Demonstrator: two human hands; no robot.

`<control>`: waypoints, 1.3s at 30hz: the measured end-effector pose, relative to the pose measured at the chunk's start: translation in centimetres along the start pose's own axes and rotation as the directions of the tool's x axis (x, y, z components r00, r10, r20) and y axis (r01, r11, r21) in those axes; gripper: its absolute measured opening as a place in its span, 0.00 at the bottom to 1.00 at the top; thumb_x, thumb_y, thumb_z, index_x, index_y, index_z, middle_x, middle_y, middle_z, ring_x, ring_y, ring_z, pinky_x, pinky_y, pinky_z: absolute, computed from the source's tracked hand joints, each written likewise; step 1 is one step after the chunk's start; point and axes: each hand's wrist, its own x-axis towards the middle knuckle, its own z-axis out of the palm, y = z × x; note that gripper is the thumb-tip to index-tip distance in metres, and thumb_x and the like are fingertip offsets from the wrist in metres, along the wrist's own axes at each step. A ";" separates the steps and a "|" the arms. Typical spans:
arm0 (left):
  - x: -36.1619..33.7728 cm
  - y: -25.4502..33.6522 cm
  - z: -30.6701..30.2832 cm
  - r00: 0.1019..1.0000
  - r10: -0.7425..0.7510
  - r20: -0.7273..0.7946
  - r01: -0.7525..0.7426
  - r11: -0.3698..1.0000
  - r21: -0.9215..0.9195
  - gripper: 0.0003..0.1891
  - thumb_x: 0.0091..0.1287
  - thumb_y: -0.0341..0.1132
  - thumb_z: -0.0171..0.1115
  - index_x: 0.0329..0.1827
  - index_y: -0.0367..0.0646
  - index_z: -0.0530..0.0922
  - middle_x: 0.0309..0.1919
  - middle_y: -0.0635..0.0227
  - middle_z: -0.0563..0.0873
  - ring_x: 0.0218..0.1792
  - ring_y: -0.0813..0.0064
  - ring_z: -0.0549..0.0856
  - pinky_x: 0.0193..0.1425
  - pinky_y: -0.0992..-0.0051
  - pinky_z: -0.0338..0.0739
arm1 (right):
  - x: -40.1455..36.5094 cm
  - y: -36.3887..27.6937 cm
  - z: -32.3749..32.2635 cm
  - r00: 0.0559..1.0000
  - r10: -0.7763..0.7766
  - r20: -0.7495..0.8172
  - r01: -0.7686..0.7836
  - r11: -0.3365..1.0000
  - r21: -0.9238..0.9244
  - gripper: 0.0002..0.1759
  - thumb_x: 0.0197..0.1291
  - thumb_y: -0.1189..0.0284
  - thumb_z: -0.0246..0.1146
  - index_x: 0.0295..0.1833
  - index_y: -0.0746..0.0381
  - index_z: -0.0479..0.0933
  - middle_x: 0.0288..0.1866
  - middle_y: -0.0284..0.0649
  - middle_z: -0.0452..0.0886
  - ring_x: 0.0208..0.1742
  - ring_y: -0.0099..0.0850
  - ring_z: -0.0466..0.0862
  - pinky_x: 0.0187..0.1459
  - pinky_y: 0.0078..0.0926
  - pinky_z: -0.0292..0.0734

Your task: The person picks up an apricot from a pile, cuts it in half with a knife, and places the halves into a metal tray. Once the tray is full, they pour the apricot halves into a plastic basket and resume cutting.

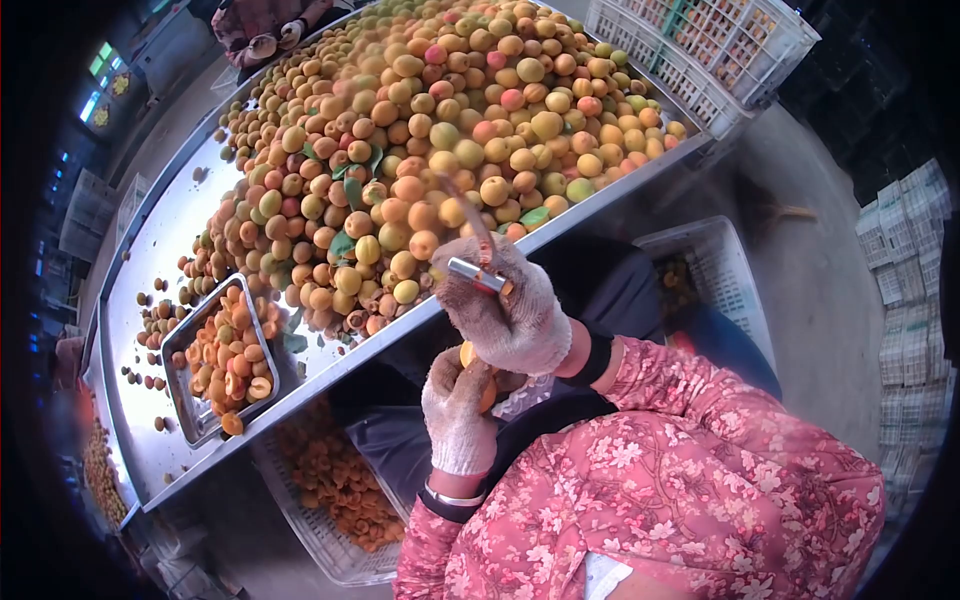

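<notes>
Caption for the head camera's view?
Right hand with knife, left hand with fruit, beside a metal table heaped with apricots.

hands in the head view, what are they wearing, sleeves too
The left hand and right hand wear off-white knitted gloves, stained brown at the fingers, with black wristbands, plus a silvery band on the left; the pink sleeves have pale flowers.

At upper left I see small bright window panes (103, 62); at right, stacked pale slatted plastic crates (905, 300) on grey concrete floor (825, 300).

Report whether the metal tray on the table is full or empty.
Partly full: fruit is heaped in the tray, but bare metal shows beside it.
</notes>
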 end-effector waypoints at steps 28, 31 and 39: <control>-0.5 0.7 0.8 0.996 -0.025 -0.085 0.033 0.995 0.097 0.15 0.70 0.36 0.61 0.51 0.32 0.74 0.41 0.57 0.85 0.33 0.69 0.87 0.38 0.73 0.84 | 0.6 1.2 1.1 0.682 0.731 -0.023 -0.610 0.587 0.532 0.05 0.70 0.69 0.62 0.44 0.58 0.75 0.24 0.23 0.72 0.21 0.11 0.70 0.22 0.13 0.64; 0.0 0.4 0.5 0.998 -0.030 -0.049 0.034 0.995 0.090 0.16 0.70 0.36 0.61 0.52 0.32 0.74 0.41 0.58 0.85 0.34 0.70 0.87 0.38 0.74 0.83 | 0.1 1.7 1.0 0.637 0.771 -0.005 -0.617 0.514 0.596 0.05 0.70 0.68 0.61 0.43 0.57 0.75 0.22 0.23 0.71 0.18 0.13 0.69 0.19 0.13 0.62; 0.5 0.2 0.5 0.998 -0.059 -0.023 0.061 0.994 0.096 0.16 0.72 0.37 0.60 0.53 0.32 0.73 0.45 0.57 0.84 0.35 0.69 0.87 0.39 0.75 0.83 | -0.4 2.3 -0.5 0.714 0.691 -0.112 -0.501 0.617 0.606 0.07 0.73 0.68 0.58 0.48 0.60 0.73 0.19 0.28 0.70 0.14 0.18 0.67 0.16 0.18 0.62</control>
